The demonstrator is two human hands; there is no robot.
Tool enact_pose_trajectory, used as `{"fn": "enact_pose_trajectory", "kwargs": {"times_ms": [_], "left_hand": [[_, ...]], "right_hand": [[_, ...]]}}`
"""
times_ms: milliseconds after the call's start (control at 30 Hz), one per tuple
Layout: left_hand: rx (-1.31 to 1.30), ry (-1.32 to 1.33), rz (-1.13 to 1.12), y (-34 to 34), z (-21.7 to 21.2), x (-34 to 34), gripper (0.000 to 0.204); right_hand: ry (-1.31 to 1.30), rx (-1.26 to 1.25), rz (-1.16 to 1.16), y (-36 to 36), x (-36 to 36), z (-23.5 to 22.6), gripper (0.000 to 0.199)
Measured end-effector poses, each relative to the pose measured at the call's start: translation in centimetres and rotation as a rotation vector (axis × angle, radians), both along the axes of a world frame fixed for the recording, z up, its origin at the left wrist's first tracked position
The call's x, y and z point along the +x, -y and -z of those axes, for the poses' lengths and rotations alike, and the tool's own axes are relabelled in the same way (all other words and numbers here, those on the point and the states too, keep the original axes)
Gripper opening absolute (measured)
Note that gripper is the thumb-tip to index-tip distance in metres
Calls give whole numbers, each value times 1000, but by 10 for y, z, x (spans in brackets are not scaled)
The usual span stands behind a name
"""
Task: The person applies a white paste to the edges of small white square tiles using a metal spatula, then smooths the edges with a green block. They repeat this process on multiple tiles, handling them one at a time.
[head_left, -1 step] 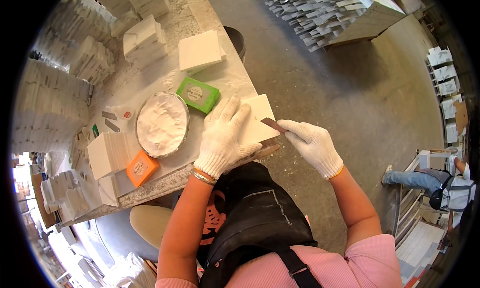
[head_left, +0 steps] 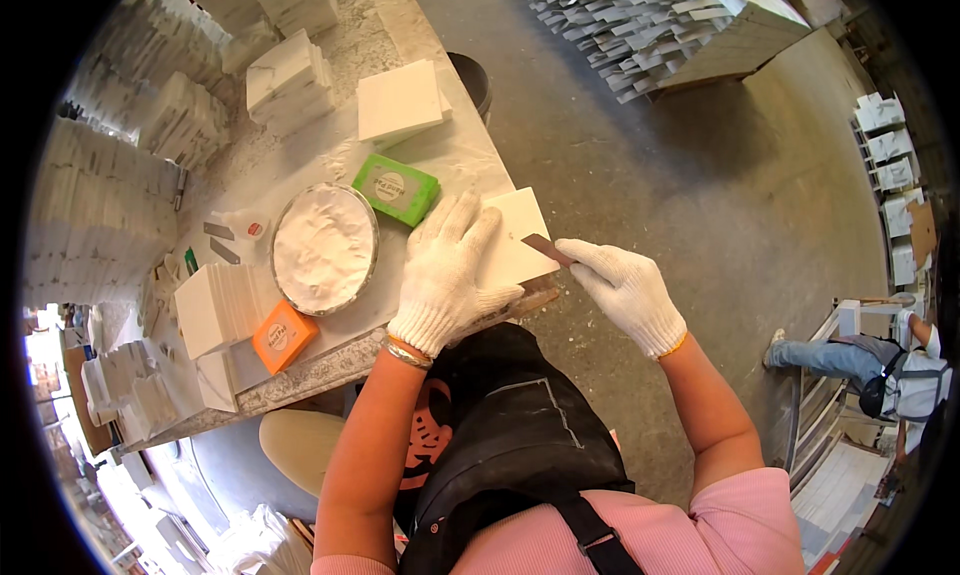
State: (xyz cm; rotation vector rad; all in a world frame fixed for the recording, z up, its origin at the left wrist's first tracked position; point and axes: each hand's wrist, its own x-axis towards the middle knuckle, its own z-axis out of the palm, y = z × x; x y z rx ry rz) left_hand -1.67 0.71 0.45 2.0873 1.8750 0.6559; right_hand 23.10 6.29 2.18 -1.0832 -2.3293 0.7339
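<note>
While the gloved left hand (head_left: 445, 265) lies open across a white tile (head_left: 518, 227) at the table's (head_left: 385, 15) corner, I count, apart from it, the gloved right hand (head_left: 627, 290) clamping a dark blade (head_left: 547, 249) over the tile's edge, then a green block (head_left: 397, 189), round dish (head_left: 376, 243) of white paste (head_left: 322, 247), and stacked tiles (head_left: 290, 80) beyond.
</note>
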Motion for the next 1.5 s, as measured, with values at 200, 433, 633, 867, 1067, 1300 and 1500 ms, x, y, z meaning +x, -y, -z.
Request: {"fn": "enact_pose_trajectory", "kwargs": {"times_ms": [200,433,633,867,1067,1300,1500], "left_hand": [[-12,3,-7,-1,-3,2,89],[-13,19,-8,-1,-6,3,90],[45,16,10,-1,0,0,88],[13,6,4,-2,-4,1,87],[17,-6,6,0,2,0,87],[4,13,1,-2,-2,2,88],[9,0,-3,-2,-1,1,89]], "right_hand": [[-48,-8,33,7,1,6,30],[-24,-79,34,10,-2,4,32],[-124,-60,-12,15,-15,11,34],[-230,-123,96,12,-8,3,31],[-160,-224,108,-2,1,-4,30],[-132,-79,33,8,-9,10,29],[-125,-3,32,1,-7,11,30]]}}
